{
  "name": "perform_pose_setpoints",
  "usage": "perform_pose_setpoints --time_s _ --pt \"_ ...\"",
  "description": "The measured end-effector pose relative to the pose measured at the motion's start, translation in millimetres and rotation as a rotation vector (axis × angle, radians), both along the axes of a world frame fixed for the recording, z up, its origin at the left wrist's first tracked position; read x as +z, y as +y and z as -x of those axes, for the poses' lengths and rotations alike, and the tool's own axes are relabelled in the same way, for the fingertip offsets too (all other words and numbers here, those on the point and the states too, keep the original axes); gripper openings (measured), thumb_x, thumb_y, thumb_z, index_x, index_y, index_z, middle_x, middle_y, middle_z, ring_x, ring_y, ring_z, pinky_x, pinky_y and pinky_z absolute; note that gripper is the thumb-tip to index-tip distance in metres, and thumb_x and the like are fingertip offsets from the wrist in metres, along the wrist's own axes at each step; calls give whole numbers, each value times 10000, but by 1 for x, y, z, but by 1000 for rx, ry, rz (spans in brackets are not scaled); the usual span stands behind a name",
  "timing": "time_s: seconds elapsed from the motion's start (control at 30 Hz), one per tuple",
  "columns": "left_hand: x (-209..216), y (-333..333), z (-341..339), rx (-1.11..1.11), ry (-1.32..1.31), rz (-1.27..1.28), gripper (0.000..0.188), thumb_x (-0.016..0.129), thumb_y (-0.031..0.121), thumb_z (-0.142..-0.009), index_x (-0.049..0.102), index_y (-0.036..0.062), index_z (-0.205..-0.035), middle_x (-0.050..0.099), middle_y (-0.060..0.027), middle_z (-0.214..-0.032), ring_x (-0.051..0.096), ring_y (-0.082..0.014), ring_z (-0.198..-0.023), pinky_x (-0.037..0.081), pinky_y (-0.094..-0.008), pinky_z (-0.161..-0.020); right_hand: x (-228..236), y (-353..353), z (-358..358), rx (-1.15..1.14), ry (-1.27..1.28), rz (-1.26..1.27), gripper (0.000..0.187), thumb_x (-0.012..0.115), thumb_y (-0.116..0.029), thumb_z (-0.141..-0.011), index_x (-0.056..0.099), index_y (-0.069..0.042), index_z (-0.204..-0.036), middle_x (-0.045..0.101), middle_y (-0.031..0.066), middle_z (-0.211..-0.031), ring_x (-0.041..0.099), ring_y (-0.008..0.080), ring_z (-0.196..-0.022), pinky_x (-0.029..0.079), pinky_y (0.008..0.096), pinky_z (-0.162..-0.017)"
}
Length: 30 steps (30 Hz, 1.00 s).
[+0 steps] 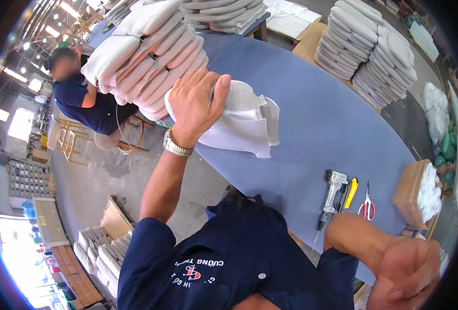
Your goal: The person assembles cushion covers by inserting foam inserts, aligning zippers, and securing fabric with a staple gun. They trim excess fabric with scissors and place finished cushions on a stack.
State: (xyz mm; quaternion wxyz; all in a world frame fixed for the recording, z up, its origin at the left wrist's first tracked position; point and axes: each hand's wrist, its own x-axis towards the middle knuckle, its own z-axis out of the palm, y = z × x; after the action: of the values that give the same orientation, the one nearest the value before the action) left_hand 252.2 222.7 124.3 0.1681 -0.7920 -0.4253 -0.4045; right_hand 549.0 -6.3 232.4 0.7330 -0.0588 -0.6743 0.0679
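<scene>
A light grey fabric-covered cushion [239, 116] lies at the left edge of the blue table, its loose cloth flaps spreading to the right. My left hand [198, 101], with a metal watch on the wrist, rests over its left part. The fingers bend over its far edge and the thumb stands apart. At the lower right, away from the cushion, my right hand [407, 274] is raised with its fingers curled in. What those fingers hold, if anything, is hidden.
On the blue table [311, 124] lie an air staple gun [335, 191], a yellow utility knife [351, 193] and red-handled scissors [367, 204]. A cardboard box [412, 191] holds white stuffing. Cushion stacks [151, 57] rise beyond my left hand, others [363, 46] at far right. A person [87, 98] sits at left.
</scene>
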Motion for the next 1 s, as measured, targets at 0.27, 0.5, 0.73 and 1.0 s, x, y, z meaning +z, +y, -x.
perform_pose_setpoints --time_s 0.27,0.5,0.73,1.0 --pt "-2 0 11 -33 31 7 385 643 463 -986 756 98 -939 693 -51 -816 639 -253 -750 458 -364 -685 -17 9 22 -250 184 -2 79 603 -252 -965 566 -187 -941 599 -100 -815 603 29 -676 503 280 -620" --pt "39 -39 28 -35 247 511 700 715 699 -812 748 93 -1160 766 -108 -1005 725 -337 -948 554 -416 -844 -45 20 -72 208 -301 195 344 629 -502 -956 697 -167 -912 626 11 -830 597 171 -711 451 347 -618" --pt "17 -44 4 -121 213 265 630 783 641 -792 757 50 -1010 740 -122 -891 715 -326 -807 557 -413 -750 -67 80 41 672 8 286 511 559 -516 -1032 720 -33 -1078 675 142 -995 658 250 -793 532 376 -684" --pt "25 -33 -9 -207 208 335 667 657 672 -899 740 12 -954 712 -158 -851 699 -355 -795 533 -422 -715 -21 86 109 1127 353 -237 718 496 -560 -1060 695 103 -1249 692 249 -1013 695 332 -813 560 456 -746"
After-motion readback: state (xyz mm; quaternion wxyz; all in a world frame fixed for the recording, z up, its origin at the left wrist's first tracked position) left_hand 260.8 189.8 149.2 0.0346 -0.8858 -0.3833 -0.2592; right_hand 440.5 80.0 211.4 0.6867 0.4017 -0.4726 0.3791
